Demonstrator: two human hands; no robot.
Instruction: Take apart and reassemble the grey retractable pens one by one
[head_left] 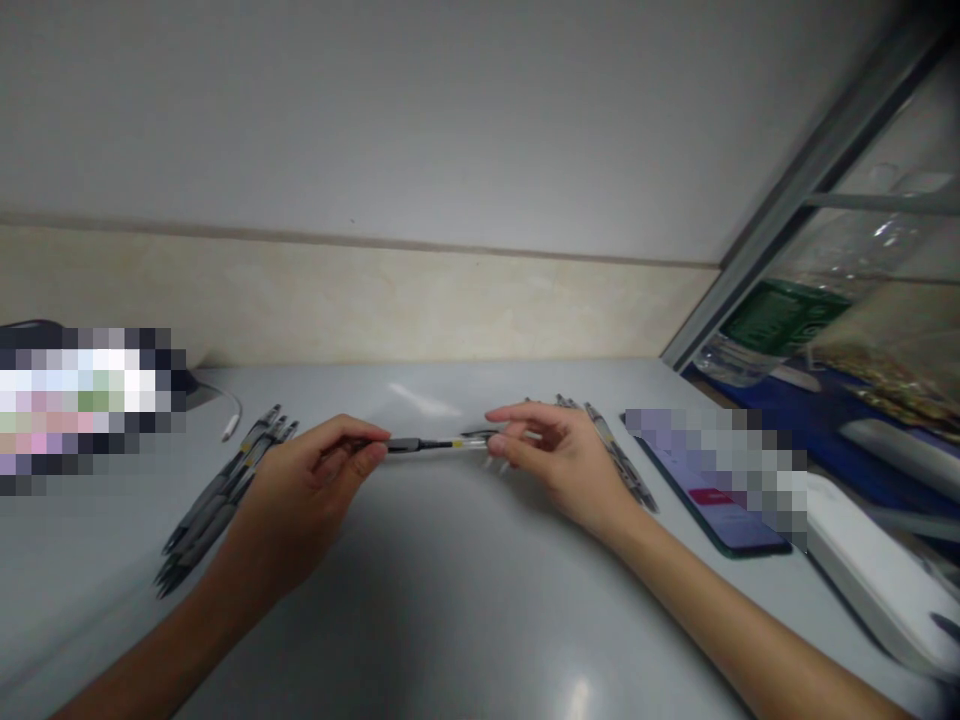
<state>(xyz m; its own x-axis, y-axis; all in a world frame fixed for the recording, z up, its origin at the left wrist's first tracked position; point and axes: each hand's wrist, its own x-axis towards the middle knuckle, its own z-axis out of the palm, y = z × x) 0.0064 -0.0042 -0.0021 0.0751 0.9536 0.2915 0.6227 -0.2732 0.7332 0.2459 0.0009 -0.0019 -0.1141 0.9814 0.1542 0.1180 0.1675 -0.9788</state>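
Observation:
A pen (435,444) with a grey grip, a clear barrel and a dark clip lies level in the air between my two hands, just above the tabletop. The thumb and fingers of my left hand (319,490) pinch its grip end. My right hand (562,455) has the clip end against its thumb, while the index finger stretches out above. Which fingers back the pen there is partly hidden. Beside my left wrist lies a bunch of similar pens (217,500), partly covered by the arm. More pens (622,460) lie behind my right hand, mostly covered by it.
A phone (720,500) and a white rounded case (870,570) lie at the right. Beyond the metal frame, a plastic bottle (787,310) with a green label leans on blue material. At far left, a blurred-out screen (82,400) has a white cable (236,415) nearby. A wall borders the grey table (420,620).

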